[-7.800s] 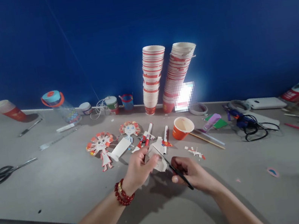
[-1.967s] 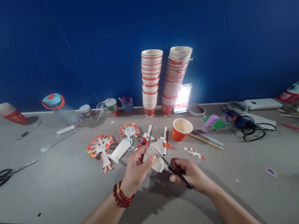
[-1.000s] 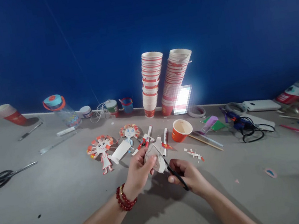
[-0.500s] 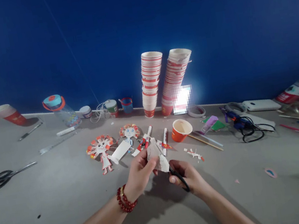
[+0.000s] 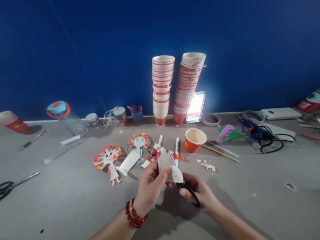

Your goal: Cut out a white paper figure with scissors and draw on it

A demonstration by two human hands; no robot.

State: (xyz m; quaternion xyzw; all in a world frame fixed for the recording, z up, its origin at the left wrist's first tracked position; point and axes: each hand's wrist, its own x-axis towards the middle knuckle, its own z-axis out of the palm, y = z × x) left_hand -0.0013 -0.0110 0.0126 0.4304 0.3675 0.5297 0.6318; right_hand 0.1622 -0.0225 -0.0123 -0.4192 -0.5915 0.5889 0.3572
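Between thumb and fingers, my left hand [image 5: 151, 185] pinches a white piece of paper [image 5: 169, 171] with faint drawn lines. My right hand [image 5: 199, 190] is closed round the black handles of a pair of scissors [image 5: 195, 199]; the blades are at the paper and mostly hidden behind it. Just beyond lie two white markers [image 5: 177, 146] and red-and-white paper scraps [image 5: 153, 154]. Two paper dolls, one in a red-trimmed dress [image 5: 113, 173] and one with a blue-eyed face [image 5: 139, 141], lie left of my hands, with a white paper strip [image 5: 130, 162] between them.
Two tall stacks of paper cups [image 5: 161, 91] stand by the blue wall. An orange paper cup [image 5: 194, 140] is beyond my right hand, near a wooden stick [image 5: 222, 152]. Other scissors [image 5: 4, 190] lie far left. A glue gun [image 5: 256, 130] with a black cord lies right.
My right hand and the scissors have shifted slightly left and down against the paper. The paper has turned a little in my left hand.
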